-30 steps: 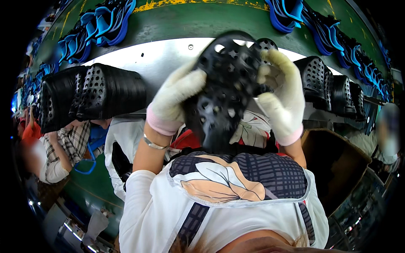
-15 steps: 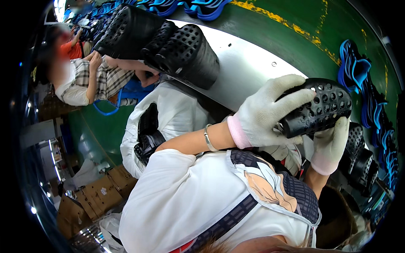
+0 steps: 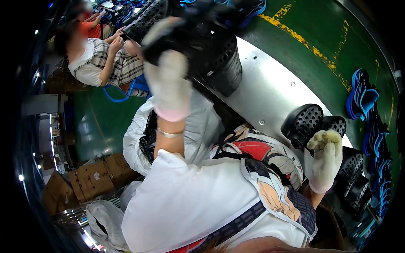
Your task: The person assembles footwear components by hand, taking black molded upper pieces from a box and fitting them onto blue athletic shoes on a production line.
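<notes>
My left hand [image 3: 172, 86], in a white knit glove with a pink cuff, reaches far forward and is smeared by motion. Its thumb and fingers are around a black clog [image 3: 185, 29], also blurred, in front of a stack of black clogs [image 3: 230, 69] on the metal table. Whether the held clog touches the stack, I cannot tell. At the right, my gloved right hand [image 3: 325, 162] has its palm turned up and its fingers loosely bent, with nothing seen in them. Just beyond its fingertips, a pair of black perforated clogs [image 3: 306, 124] rests at the table's near edge.
The silvery table [image 3: 270, 84] runs diagonally across. More black clogs [image 3: 352, 166] lie right of my right hand. Blue-and-black shoe parts [image 3: 363, 101] line the green floor. A white bag [image 3: 196, 122] holds black clogs. At left sits a co-worker [image 3: 101, 59]; cardboard [image 3: 95, 175] lies behind.
My left hand has swung forward and left to the stack with a black clog. My right hand has let go of the clog. The view has shifted, and the pair on the table now shows.
</notes>
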`<state>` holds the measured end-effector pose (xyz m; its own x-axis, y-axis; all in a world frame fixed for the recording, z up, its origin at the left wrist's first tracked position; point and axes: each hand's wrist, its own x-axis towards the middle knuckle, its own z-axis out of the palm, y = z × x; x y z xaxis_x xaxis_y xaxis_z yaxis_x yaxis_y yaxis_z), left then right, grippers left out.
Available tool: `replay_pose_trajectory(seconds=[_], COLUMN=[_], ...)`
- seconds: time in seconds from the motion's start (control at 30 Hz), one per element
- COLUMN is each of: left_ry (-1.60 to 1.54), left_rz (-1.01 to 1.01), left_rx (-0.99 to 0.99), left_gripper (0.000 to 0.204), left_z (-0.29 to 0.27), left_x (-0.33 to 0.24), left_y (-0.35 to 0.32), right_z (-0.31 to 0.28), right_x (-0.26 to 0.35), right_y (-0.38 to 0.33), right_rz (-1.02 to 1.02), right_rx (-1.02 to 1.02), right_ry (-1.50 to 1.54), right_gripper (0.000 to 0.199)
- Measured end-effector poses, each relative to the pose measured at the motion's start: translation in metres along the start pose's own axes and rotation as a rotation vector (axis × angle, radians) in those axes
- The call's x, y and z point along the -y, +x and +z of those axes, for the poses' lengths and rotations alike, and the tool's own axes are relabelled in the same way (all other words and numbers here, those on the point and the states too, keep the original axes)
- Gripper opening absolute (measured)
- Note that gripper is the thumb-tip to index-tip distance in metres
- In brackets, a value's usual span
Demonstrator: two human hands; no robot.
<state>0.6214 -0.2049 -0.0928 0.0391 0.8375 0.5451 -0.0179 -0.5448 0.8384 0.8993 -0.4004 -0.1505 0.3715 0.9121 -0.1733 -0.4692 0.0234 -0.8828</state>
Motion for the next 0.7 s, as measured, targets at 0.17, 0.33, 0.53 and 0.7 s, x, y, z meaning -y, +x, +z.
replay_pose_trajectory(seconds=[0.17, 0.33, 0.53, 0.7], left_ry=[-0.051, -0.393, -0.876, -0.155], left_rz=[0.062, -0.055, -0.363, -0.168], left_rx=[-0.329, -0.321, 0.199, 0.540], left_gripper=[0.050, 0.055, 0.060, 0.067], left_z=[-0.093, -0.117, -0.011, 0.107], left_x=[0.002, -0.010, 0.003, 0.008], left_y=[0.055, 0.058, 0.004, -0.070], right_z=[-0.006, -0.002, -0.006, -0.049], right_x=[-0.014, -0.018, -0.005, 0.012], right_y=[-0.004, -0.007, -0.003, -0.026], right_rz=[0.053, 0.076, 0.067, -0.223], right_rx=[-0.026, 0.009, -0.053, -0.286], right_ry=[0.065, 0.003, -0.248, -0.254], right_gripper=[0.020, 0.020, 0.017, 0.016])
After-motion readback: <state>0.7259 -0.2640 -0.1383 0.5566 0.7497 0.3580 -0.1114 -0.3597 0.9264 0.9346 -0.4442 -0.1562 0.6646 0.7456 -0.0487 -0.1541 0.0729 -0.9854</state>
